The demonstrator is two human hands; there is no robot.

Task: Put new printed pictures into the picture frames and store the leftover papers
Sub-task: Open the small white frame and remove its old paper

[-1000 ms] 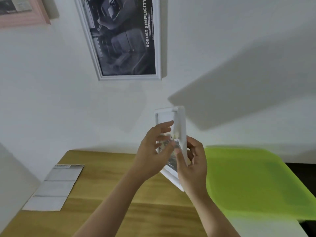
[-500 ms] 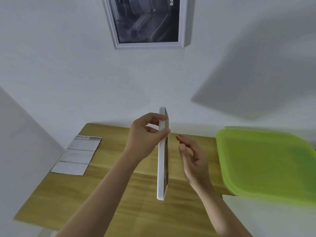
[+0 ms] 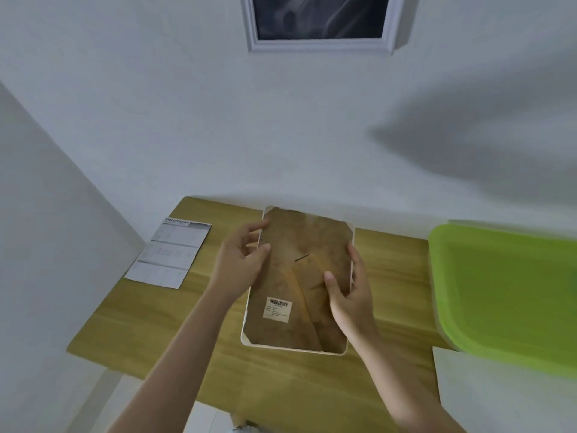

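Observation:
A white picture frame (image 3: 298, 276) faces away from me, showing its brown backing board with a barcode label and a folded stand. It is held just above the wooden table (image 3: 156, 323). My left hand (image 3: 239, 267) grips its left edge, thumb on the backing. Gripping the right edge is my right hand (image 3: 349, 292), thumb pressed on the board. A printed specification sheet (image 3: 170, 253) lies flat on the table's far left.
A lime-green plastic lid or tray (image 3: 505, 292) sits at the right, over the table's edge. A white-framed dark picture (image 3: 318, 23) hangs on the white wall above. A white wall closes the left side.
The frame has turned from edge-on and upright to back side facing me, lowered toward the table. My right hand, free half a second ago, now grips its right edge. The view tilted down.

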